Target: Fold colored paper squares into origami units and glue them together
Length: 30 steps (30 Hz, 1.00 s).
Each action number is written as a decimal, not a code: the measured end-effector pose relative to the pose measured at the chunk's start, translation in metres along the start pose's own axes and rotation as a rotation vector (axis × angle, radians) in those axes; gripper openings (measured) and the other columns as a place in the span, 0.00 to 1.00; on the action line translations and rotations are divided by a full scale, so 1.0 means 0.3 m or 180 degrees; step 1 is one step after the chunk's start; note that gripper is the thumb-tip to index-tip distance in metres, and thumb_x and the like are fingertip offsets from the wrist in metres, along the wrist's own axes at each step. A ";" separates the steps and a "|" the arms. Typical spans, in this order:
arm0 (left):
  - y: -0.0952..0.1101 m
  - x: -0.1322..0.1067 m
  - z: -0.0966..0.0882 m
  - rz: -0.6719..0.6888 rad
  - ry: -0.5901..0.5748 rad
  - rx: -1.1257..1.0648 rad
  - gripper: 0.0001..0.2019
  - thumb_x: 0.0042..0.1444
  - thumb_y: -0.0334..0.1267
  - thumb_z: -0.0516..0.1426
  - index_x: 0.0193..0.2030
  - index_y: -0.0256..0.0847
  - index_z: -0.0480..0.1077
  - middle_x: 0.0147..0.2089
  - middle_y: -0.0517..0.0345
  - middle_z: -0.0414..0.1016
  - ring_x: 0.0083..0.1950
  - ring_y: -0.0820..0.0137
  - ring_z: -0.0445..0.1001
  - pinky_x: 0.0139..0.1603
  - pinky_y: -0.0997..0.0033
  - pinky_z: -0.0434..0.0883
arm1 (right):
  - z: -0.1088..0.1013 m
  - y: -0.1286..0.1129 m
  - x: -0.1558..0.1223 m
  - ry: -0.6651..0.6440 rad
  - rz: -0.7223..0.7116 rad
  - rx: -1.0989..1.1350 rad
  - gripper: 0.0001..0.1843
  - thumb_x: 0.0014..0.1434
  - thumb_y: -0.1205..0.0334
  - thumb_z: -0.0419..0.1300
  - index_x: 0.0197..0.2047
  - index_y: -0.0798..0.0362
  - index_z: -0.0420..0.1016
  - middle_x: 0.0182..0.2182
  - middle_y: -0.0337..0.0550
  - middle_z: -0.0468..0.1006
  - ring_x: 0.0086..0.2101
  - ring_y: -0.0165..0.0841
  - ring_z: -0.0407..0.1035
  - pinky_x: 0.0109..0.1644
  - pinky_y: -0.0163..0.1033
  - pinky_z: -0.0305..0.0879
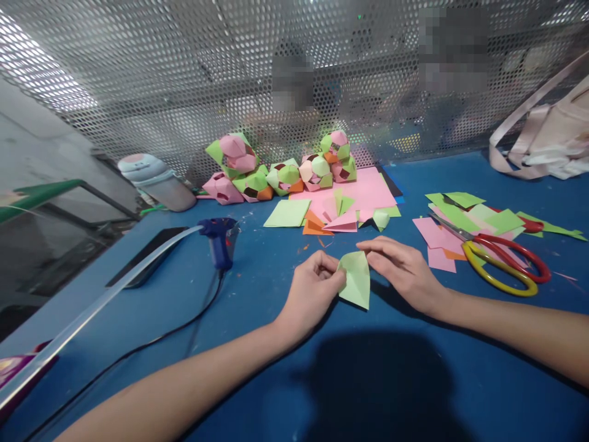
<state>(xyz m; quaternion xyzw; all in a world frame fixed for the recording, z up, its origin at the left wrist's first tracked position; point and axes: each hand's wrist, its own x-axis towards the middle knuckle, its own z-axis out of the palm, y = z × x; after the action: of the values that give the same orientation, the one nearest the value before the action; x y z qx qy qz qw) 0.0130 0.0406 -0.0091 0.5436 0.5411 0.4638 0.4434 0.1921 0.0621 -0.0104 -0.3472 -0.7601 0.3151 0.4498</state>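
My left hand pinches the left edge of a small light green sheet of paper between thumb and fingers. The sheet is slightly bent and held above the blue table. At its upper right corner my right hand has the thumb and index fingertip closed on the paper's edge. Just behind the hands lie folded pink and orange paper pieces and a stack of light green squares. Scissors with one red and one yellow handle rest to the right of my right hand.
A blue glue gun, its long clear glue stick and black cord trailing left, stands on the blue table. Folded paper balls line the perforated metal screen. A tumbler, dark phone, paper scraps and bag lie around.
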 end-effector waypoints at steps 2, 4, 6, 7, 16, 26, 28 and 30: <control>-0.002 -0.002 0.002 0.0057 -0.0058 0.0015 0.07 0.49 0.33 0.59 0.26 0.38 0.63 0.27 0.64 0.67 0.27 0.77 0.63 0.28 0.77 0.61 | 0.008 0.001 0.004 0.0080 0.0113 -0.0081 0.09 0.59 0.60 0.59 0.42 0.54 0.73 0.33 0.41 0.73 0.33 0.30 0.68 0.37 0.36 0.65; -0.004 -0.006 0.006 0.0070 -0.0139 0.0016 0.08 0.49 0.33 0.59 0.26 0.38 0.62 0.28 0.63 0.68 0.28 0.77 0.64 0.29 0.77 0.61 | 0.018 0.003 0.004 0.0059 0.0067 -0.0175 0.03 0.58 0.63 0.60 0.35 0.54 0.72 0.29 0.39 0.71 0.30 0.29 0.66 0.36 0.36 0.63; -0.004 -0.008 0.010 0.0069 -0.0192 0.0020 0.08 0.49 0.33 0.59 0.26 0.38 0.62 0.28 0.63 0.67 0.28 0.77 0.63 0.29 0.77 0.61 | 0.023 0.002 0.000 0.0044 -0.0037 -0.0201 0.05 0.59 0.66 0.57 0.32 0.54 0.71 0.28 0.38 0.70 0.30 0.29 0.65 0.35 0.36 0.61; -0.005 -0.008 0.011 0.0068 -0.0191 0.0019 0.08 0.49 0.33 0.59 0.25 0.38 0.62 0.28 0.63 0.67 0.28 0.77 0.63 0.29 0.77 0.61 | 0.022 0.001 -0.002 0.0043 -0.0094 -0.0178 0.05 0.60 0.66 0.57 0.31 0.54 0.71 0.28 0.39 0.70 0.30 0.29 0.65 0.35 0.36 0.61; -0.014 -0.009 0.005 0.0198 -0.0147 0.0122 0.07 0.50 0.31 0.57 0.26 0.38 0.62 0.30 0.62 0.69 0.30 0.77 0.65 0.30 0.77 0.62 | -0.001 0.019 0.018 0.0030 0.0995 0.1310 0.22 0.66 0.50 0.46 0.37 0.56 0.74 0.26 0.41 0.72 0.29 0.29 0.66 0.35 0.36 0.64; 0.004 -0.009 0.006 0.0112 -0.0209 0.0196 0.09 0.50 0.35 0.59 0.25 0.37 0.62 0.28 0.62 0.68 0.29 0.76 0.64 0.28 0.77 0.62 | 0.006 -0.005 0.008 -0.0597 0.0624 0.0355 0.09 0.59 0.58 0.58 0.37 0.53 0.76 0.33 0.40 0.75 0.35 0.30 0.68 0.39 0.35 0.63; 0.005 -0.009 0.006 0.0029 -0.0223 0.0192 0.09 0.50 0.36 0.59 0.26 0.38 0.62 0.26 0.63 0.66 0.27 0.77 0.62 0.27 0.77 0.61 | 0.008 -0.003 0.005 -0.0564 0.0550 0.0247 0.08 0.59 0.60 0.58 0.36 0.53 0.75 0.33 0.40 0.74 0.34 0.29 0.68 0.39 0.34 0.63; 0.004 -0.009 0.006 -0.0021 -0.0252 0.0219 0.09 0.50 0.36 0.59 0.26 0.37 0.62 0.25 0.64 0.65 0.26 0.78 0.61 0.26 0.78 0.60 | 0.009 0.000 0.004 -0.0562 0.0489 0.0182 0.06 0.59 0.61 0.58 0.35 0.53 0.75 0.32 0.40 0.74 0.34 0.29 0.68 0.39 0.34 0.63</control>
<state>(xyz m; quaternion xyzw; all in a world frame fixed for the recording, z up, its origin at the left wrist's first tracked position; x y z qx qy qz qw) 0.0151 0.0380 -0.0083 0.5746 0.5406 0.4216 0.4470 0.1893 0.0626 -0.0109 -0.3624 -0.7587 0.3995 0.3653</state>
